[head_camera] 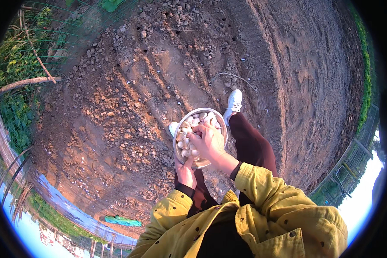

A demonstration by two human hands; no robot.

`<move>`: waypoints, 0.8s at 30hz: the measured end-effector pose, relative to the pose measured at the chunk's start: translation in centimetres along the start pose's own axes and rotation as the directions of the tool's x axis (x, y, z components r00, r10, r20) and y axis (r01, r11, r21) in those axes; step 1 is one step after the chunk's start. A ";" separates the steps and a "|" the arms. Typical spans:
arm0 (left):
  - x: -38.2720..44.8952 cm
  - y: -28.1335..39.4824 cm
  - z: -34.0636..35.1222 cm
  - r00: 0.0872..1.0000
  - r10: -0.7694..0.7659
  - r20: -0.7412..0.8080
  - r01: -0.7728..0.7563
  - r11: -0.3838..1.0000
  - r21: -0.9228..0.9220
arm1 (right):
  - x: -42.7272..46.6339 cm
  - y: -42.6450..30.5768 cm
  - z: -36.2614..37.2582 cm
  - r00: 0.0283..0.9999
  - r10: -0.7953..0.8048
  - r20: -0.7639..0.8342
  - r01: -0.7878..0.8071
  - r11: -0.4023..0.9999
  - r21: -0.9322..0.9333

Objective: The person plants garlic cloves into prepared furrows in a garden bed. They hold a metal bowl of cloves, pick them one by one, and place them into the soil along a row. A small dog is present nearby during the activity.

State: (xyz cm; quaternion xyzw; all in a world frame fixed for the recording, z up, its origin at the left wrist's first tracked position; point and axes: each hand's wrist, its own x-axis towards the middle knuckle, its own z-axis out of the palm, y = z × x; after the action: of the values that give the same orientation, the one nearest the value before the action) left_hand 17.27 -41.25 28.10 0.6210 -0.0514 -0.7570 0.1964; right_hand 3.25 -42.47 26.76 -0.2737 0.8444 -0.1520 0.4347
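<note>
A round metal bowl (226, 137) full of garlic cloves (186, 144) is in front of my body, above the soil. My left hand (185, 173) grips the bowl's near rim, its thumb over the edge. Inside the bowl, my right hand (207, 139) reaches in from the right with its fingertips bent together among the cloves; whether a clove is pinched between them is hidden. Small pale cloves (179, 103) lie scattered on the soil beyond the bowl.
My white shoes (234, 101) stand on loose, stony soil (132, 129) with shallow furrows. A thin curved stem (233, 75) lies near the right shoe. Green netting and a wooden pole (22, 83) edge the upper left. Blue-green fabric or plastic (123, 221) lies at the lower left.
</note>
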 end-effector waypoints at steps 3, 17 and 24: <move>2.0 0.4 1.4 0.999 0.031 -0.016 -0.031 0.999 -0.005 | 2.5 -0.6 -1.0 0.999 0.010 -0.037 -0.007 0.996 0.083; 7.2 -0.4 16.8 0.998 -0.006 0.066 -0.008 0.979 0.202 | 11.9 3.3 -14.0 0.972 0.063 -0.228 -0.022 0.984 0.178; 10.4 0.3 22.9 0.997 0.008 0.083 -0.028 0.968 0.250 | 15.7 4.7 -17.3 0.959 0.098 -0.266 -0.022 0.961 0.274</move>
State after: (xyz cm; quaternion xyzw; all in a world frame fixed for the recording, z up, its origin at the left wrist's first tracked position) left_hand -6.20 -49.06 23.78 0.6092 -0.1601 -0.7672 0.1210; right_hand -19.84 -47.72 24.13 -0.1623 0.8764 -0.2886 0.3497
